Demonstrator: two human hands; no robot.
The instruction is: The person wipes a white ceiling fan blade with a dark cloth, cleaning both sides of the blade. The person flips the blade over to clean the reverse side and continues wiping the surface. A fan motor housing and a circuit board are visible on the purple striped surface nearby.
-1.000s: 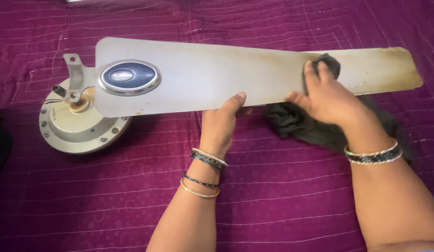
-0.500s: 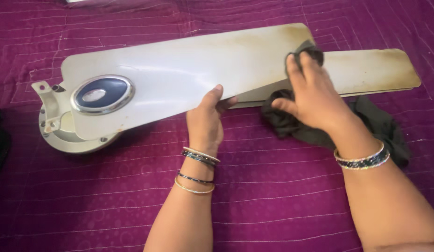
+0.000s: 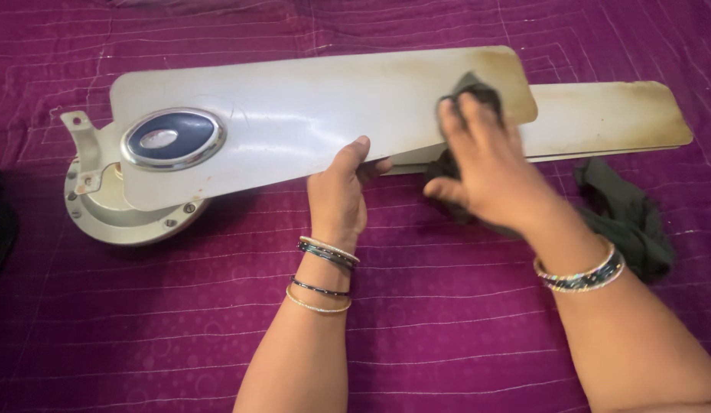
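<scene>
Only label: oval dark-blue badge w/ chrome rim, on fan blade's left end.

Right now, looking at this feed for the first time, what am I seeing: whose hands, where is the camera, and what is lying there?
The single view comes from a camera on a person's head, looking down at their own bare hands. On a purple quilted cloth lies a ceiling-fan motor hub with pale, stained blades. The left hand grips the lower edge of the near blade, which carries a blue oval badge. The right hand presses a dark rag on that blade's outer end. A second blade lies behind, with more dark cloth beside it.
</scene>
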